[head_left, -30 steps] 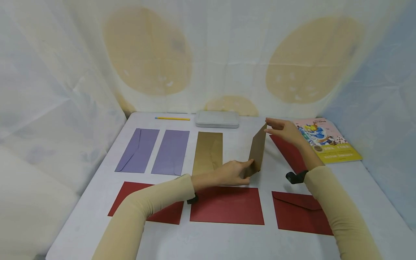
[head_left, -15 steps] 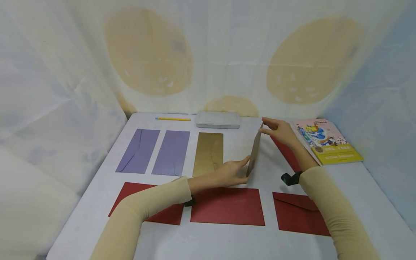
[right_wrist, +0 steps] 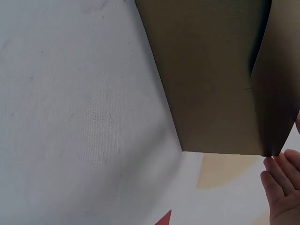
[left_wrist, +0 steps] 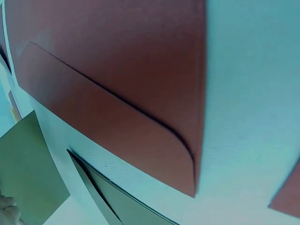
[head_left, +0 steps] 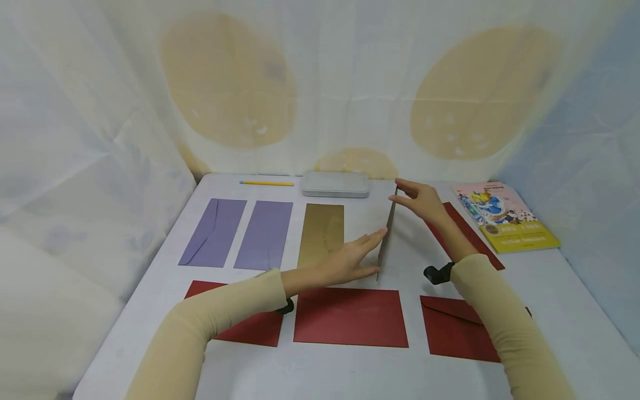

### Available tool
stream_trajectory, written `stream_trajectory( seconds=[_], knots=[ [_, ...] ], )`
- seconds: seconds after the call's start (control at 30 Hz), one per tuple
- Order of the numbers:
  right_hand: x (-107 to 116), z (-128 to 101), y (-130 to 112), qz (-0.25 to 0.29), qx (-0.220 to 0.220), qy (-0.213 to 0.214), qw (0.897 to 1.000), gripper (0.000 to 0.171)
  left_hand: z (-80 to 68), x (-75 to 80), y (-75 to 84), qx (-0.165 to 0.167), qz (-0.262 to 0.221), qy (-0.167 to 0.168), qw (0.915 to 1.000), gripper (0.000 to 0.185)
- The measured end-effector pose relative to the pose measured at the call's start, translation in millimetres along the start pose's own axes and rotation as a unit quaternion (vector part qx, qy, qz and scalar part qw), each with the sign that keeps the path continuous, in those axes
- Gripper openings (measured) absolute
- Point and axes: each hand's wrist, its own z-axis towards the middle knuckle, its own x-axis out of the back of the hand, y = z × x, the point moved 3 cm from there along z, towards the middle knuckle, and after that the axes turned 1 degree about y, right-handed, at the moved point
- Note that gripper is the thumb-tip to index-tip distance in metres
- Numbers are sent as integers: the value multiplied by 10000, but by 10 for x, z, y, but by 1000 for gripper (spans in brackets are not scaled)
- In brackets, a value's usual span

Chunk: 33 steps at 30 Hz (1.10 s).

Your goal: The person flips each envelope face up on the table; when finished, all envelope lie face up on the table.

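Note:
In the head view a brown-gold envelope (head_left: 386, 239) stands up nearly edge-on above the table, between both hands. My right hand (head_left: 422, 201) pinches its far upper edge between thumb and fingers. With fingers extended, my left hand (head_left: 352, 262) touches its near left side. In the right wrist view the envelope's broad face (right_wrist: 206, 79) shows, with a dark gap along the flap (right_wrist: 281, 70). Straight fingertips (right_wrist: 276, 161) reach its lower corner there. The left wrist view catches a hand (left_wrist: 8, 211) at the held envelope's lower left.
A gold envelope (head_left: 320, 233) and two purple envelopes (head_left: 212, 233) lie to the left. Red envelopes (head_left: 350, 316) line the front, and another (head_left: 472, 236) lies under the right forearm. A pencil (head_left: 267, 183), a grey case (head_left: 335, 184) and a book (head_left: 505, 216) stay at the back.
The envelope and right hand have shifted left, and the envelope has turned from showing its face to edge-on. The left fingers have straightened and spread from their pinch.

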Motion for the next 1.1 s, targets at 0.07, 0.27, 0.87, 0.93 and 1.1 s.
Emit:
stream_trajectory(
  seconds=[0.07, 0.27, 0.87, 0.93, 1.1],
  knots=[
    [-22, 14, -7, -11, 54, 7, 10000, 66, -12, 1, -3, -13, 43, -1, 10000, 80],
    [-68, 9, -22, -222, 136, 22, 9997, 68, -37, 2, -13, 88, 104, 23, 9999, 80],
    [-310, -309, 190, -979, 96, -905, 9910, 61, -162, 103, -133, 849, -745, 614, 9917, 77],
    [-328, -319, 211, -1036, 91, -1049, 9890, 61, -174, 101, -159, 1076, -916, 633, 9879, 76],
    [-367, -332, 233, -1078, 89, -1247, 9863, 62, -190, 78, -221, 1504, -1275, 531, 9789, 73]
  ],
)
